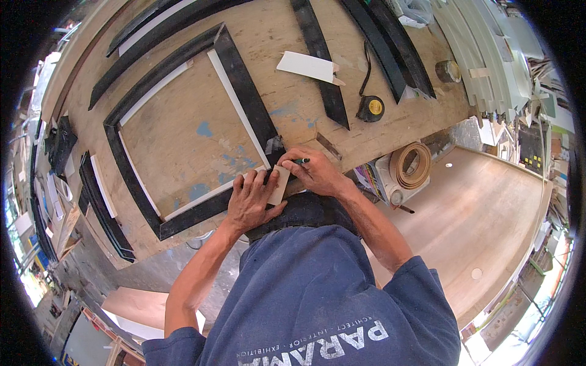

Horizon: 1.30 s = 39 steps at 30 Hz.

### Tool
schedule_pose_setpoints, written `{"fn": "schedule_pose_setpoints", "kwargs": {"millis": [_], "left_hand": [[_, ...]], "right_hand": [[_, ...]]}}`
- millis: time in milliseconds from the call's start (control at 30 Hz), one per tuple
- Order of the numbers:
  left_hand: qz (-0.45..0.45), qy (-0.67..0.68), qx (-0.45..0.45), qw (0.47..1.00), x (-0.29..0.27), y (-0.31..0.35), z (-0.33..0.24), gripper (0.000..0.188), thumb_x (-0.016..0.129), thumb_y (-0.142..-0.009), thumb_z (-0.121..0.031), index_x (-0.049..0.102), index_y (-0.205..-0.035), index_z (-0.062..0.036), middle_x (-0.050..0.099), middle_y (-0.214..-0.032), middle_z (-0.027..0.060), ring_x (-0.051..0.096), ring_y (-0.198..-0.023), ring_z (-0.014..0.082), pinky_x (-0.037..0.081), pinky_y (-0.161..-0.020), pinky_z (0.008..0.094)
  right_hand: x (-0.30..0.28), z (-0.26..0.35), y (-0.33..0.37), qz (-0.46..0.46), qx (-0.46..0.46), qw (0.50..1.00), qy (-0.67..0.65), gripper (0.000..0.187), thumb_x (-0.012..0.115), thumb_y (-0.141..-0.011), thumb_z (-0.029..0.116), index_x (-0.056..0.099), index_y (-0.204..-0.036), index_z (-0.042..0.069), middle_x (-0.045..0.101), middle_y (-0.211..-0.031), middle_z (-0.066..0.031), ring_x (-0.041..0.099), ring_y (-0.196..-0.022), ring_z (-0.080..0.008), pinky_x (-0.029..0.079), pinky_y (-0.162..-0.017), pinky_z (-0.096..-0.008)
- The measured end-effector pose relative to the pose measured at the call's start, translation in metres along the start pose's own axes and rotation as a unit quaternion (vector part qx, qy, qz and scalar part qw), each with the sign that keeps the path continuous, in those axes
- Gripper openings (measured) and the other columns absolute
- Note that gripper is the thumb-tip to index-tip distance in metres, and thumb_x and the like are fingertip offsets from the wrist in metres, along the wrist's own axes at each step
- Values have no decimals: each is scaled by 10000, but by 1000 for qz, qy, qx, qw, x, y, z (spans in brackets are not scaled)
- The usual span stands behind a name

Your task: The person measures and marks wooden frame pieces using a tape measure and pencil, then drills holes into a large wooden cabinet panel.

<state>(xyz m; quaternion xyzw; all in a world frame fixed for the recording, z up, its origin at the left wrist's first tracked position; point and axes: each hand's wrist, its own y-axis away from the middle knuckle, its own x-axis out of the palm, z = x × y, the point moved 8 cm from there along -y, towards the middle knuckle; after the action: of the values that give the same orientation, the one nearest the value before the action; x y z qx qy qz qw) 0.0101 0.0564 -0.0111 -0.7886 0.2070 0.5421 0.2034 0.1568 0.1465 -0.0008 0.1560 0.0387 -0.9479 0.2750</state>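
A black picture-frame-like frame [131, 174] with a white inner edge lies on the wooden workbench [177, 116]. At its near right corner, my left hand [251, 200] grips a small pale wooden block [279, 185], with the fingers over the frame's near bar and the thumb along the block's lower end. Just right of that corner, my right hand [316, 172] is closed round a dark green pencil or pen [301, 161]. Its tip is hidden by the fingers, close to the block. Both hands are close to the bench's front edge.
A black tape measure [370, 108] lies to the right, below a white strip [307, 66] across a black moulding [329, 100]. A can [447, 71] stands farther right. Beside the bench sits a coil of brown edging [410, 166]; a large wooden panel [470, 226] extends at right.
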Motion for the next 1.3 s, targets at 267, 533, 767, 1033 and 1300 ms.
{"fn": "schedule_pose_setpoints", "kwargs": {"millis": [267,533,767,1033,1300], "left_hand": [[-5,-3,5,1000,-3,-1,0,869,779,-818,-535,517,-1486,-45,477,-1387,163,442,-1295,341,338,-1052,521],[-4,-1,4,1000,-2,-1,0,882,783,-817,-527,504,-1496,-39,480,-1388,166,452,-1279,341,347,-1042,518],[1,-3,8,1000,-2,-1,-1,900,790,-810,-521,489,-1507,-37,468,-1390,161,442,-1284,336,342,-1044,520],[1,-11,4,1000,0,0,0,920,794,-799,-544,487,-1515,-55,457,-1393,153,429,-1297,333,335,-1051,510],[-1,-14,7,1000,-1,-1,-1,913,787,-805,-550,487,-1511,-54,454,-1391,147,427,-1291,328,334,-1050,505]], "right_hand": [[-7,3,3,10,-15,998,55,206,601,-1033,202,634,-996,3,644,-908,-178,639,-894,-379,500,-788,-436],[-9,3,0,1,-22,999,37,231,589,-1047,214,672,-1010,2,666,-934,-166,650,-907,-361,507,-798,-424],[-4,6,-1,15,-10,1000,1,228,602,-1031,220,675,-1040,4,662,-979,-189,639,-973,-391,505,-860,-452],[-1,1,-1,28,-5,999,-15,231,592,-1041,228,671,-1063,12,666,-1001,-175,642,-979,-378,511,-854,-439],[2,-11,1,34,20,998,-43,272,594,-1063,248,699,-1100,0,710,-1047,-135,664,-1014,-285,519,-891,-380]]}}
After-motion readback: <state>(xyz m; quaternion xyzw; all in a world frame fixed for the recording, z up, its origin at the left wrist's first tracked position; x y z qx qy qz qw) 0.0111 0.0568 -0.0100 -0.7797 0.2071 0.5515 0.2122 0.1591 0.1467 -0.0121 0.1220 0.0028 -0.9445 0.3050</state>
